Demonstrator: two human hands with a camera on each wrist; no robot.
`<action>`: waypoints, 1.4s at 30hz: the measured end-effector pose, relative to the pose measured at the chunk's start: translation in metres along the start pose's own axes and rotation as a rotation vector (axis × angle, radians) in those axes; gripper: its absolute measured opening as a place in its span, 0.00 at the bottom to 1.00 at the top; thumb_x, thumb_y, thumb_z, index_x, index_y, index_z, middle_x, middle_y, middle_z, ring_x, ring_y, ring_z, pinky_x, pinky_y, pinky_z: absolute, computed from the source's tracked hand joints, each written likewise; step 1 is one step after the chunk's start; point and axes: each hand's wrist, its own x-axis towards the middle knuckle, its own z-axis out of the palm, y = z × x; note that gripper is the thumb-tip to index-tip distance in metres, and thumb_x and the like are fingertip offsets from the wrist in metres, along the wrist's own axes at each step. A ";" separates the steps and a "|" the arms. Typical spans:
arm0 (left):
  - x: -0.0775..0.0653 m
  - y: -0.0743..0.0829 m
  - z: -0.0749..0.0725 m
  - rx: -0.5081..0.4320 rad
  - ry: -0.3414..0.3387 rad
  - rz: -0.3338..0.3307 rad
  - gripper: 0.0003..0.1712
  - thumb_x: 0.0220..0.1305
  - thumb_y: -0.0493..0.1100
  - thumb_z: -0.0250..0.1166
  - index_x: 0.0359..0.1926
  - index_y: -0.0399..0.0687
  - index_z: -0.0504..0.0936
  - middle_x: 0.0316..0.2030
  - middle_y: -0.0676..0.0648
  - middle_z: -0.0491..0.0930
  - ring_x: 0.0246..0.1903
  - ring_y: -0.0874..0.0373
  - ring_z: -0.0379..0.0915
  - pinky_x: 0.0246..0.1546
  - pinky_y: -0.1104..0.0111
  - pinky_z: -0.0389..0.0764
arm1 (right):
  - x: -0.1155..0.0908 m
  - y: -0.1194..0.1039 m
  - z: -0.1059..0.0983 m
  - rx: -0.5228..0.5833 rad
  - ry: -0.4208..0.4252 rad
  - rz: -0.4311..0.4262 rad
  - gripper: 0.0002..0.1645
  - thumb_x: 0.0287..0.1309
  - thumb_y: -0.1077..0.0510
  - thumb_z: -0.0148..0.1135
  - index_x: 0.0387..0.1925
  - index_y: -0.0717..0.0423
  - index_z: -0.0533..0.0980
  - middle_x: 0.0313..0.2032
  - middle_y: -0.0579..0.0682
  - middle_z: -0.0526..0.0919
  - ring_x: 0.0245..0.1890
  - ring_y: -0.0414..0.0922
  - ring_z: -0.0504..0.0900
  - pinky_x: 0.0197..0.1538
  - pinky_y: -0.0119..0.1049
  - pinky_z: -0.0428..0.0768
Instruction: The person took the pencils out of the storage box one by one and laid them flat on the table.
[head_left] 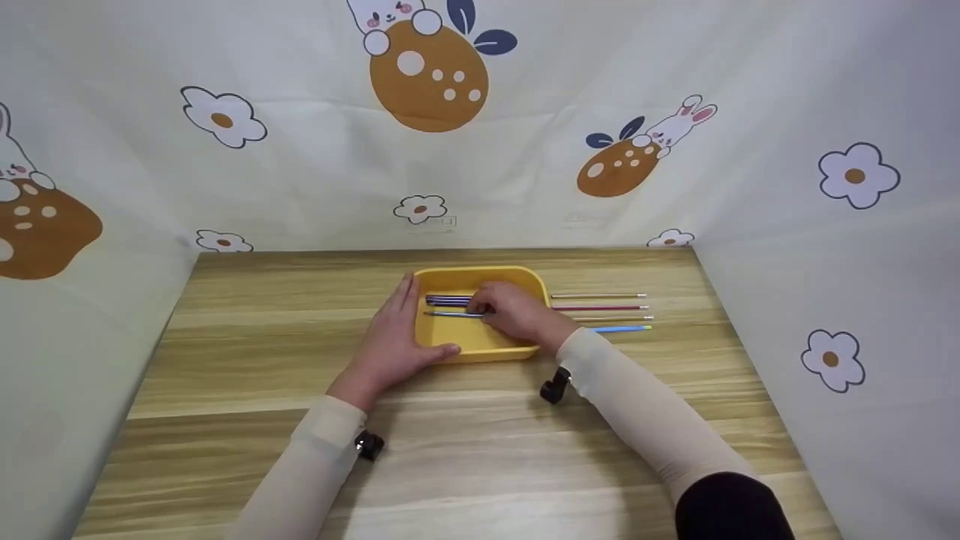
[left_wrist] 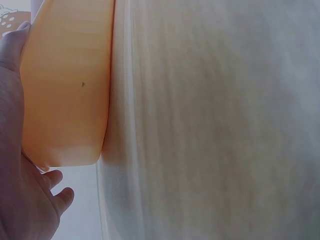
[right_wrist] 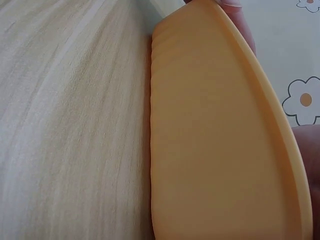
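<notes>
From where I stand, the right hand (head_left: 514,309) pinches a slim pencil (head_left: 454,314) inside the yellow tray (head_left: 487,355), the left hand (head_left: 386,346) spread wide against its left end, and the pencil looks light, stiff and slightly slippery, best gripped mid-shaft.

1. One yellow tray (head_left: 487,355), centre of the head view.
2. Two hands there: left hand (head_left: 386,337), right hand (head_left: 514,311).
3. Four pencils or pens (head_left: 600,307), right of centre.
4. Pencils in the tray (head_left: 448,300): several, exact number unclear.
5. Two wrist cameras (head_left: 555,386), lower centre.
6. Six printed flowers (head_left: 223,120), across the backdrop.
</notes>
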 end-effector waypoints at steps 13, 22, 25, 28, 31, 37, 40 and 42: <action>-0.001 0.003 -0.002 0.007 -0.015 -0.025 0.81 0.57 0.78 0.77 0.90 0.40 0.41 0.90 0.42 0.38 0.87 0.40 0.42 0.85 0.45 0.53 | -0.001 0.001 0.002 -0.021 0.025 -0.024 0.15 0.66 0.74 0.67 0.48 0.60 0.91 0.46 0.54 0.92 0.49 0.52 0.87 0.58 0.49 0.86; -0.001 0.003 -0.001 0.012 -0.014 -0.026 0.81 0.57 0.78 0.77 0.90 0.40 0.42 0.90 0.42 0.38 0.87 0.41 0.42 0.85 0.46 0.52 | -0.004 0.000 0.002 -0.022 0.011 -0.031 0.16 0.63 0.74 0.69 0.49 0.58 0.91 0.43 0.53 0.91 0.45 0.49 0.85 0.54 0.47 0.85; -0.001 0.004 -0.002 0.013 -0.015 -0.027 0.81 0.57 0.78 0.77 0.90 0.40 0.42 0.90 0.42 0.38 0.87 0.40 0.42 0.85 0.46 0.52 | -0.005 -0.001 0.001 -0.002 -0.002 -0.037 0.16 0.63 0.73 0.69 0.49 0.58 0.91 0.42 0.52 0.89 0.43 0.48 0.83 0.52 0.45 0.85; -0.001 0.004 -0.002 0.012 -0.013 -0.022 0.81 0.57 0.78 0.77 0.90 0.39 0.42 0.90 0.41 0.38 0.87 0.40 0.42 0.85 0.45 0.52 | -0.005 -0.001 0.000 0.026 -0.009 -0.042 0.17 0.62 0.72 0.69 0.49 0.58 0.90 0.43 0.51 0.88 0.43 0.46 0.82 0.52 0.44 0.84; -0.001 0.005 -0.002 0.007 -0.012 -0.021 0.81 0.57 0.78 0.77 0.90 0.40 0.41 0.90 0.41 0.38 0.87 0.39 0.42 0.85 0.45 0.52 | -0.006 -0.001 -0.002 0.047 -0.017 -0.053 0.17 0.62 0.71 0.68 0.51 0.58 0.90 0.44 0.51 0.87 0.44 0.46 0.81 0.52 0.43 0.83; -0.001 0.004 -0.002 0.001 -0.010 -0.023 0.82 0.57 0.78 0.78 0.90 0.41 0.41 0.90 0.41 0.38 0.87 0.40 0.42 0.85 0.45 0.52 | -0.007 -0.003 -0.010 0.088 -0.031 -0.088 0.20 0.61 0.71 0.67 0.53 0.59 0.90 0.43 0.53 0.86 0.43 0.45 0.79 0.51 0.41 0.81; -0.001 0.003 -0.002 0.002 -0.011 -0.020 0.82 0.57 0.78 0.78 0.90 0.40 0.41 0.90 0.40 0.38 0.87 0.39 0.42 0.85 0.44 0.53 | -0.010 -0.006 -0.015 0.093 -0.023 -0.092 0.19 0.63 0.71 0.66 0.52 0.59 0.90 0.44 0.54 0.86 0.43 0.46 0.79 0.50 0.41 0.80; -0.001 0.003 -0.002 0.000 -0.012 -0.020 0.82 0.57 0.77 0.78 0.90 0.40 0.40 0.90 0.40 0.39 0.87 0.39 0.42 0.85 0.43 0.53 | -0.012 -0.008 -0.017 0.092 -0.017 -0.099 0.18 0.64 0.71 0.66 0.52 0.59 0.90 0.43 0.55 0.86 0.42 0.45 0.78 0.49 0.41 0.80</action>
